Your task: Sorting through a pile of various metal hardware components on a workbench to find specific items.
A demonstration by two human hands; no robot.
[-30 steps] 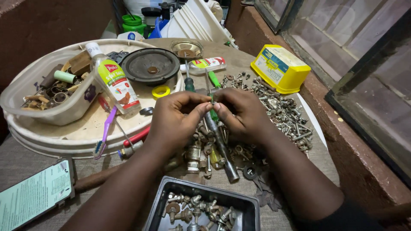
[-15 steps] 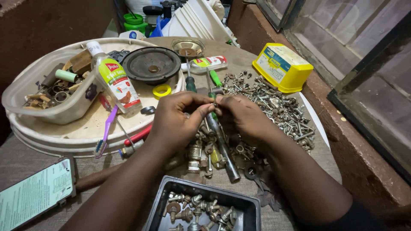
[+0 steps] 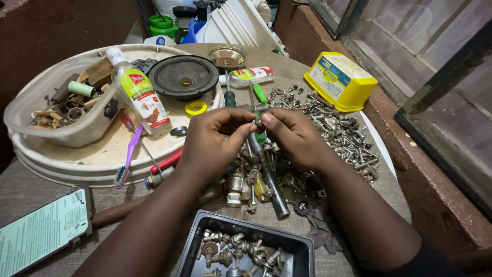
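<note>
My left hand (image 3: 215,141) and my right hand (image 3: 294,136) meet above a heap of loose screws, nuts and bolts (image 3: 328,128) on the table. Between the fingertips of both hands is a small metal bolt (image 3: 259,120). Just beneath my hands a long grey metal rod (image 3: 269,177) lies across the heap. A dark rectangular tray (image 3: 246,246) with several bolts in it sits at the near edge.
A round white tray (image 3: 92,164) at left carries a clear bowl of scrap (image 3: 56,110), a white bottle (image 3: 141,97), a black speaker cone (image 3: 184,77) and a purple toothbrush (image 3: 128,154). A yellow box (image 3: 341,79) stands at right; a phone (image 3: 43,233) lies near left.
Both hands stay together over the heap; the fingers have shifted slightly on the small bolt. The view has moved a little.
</note>
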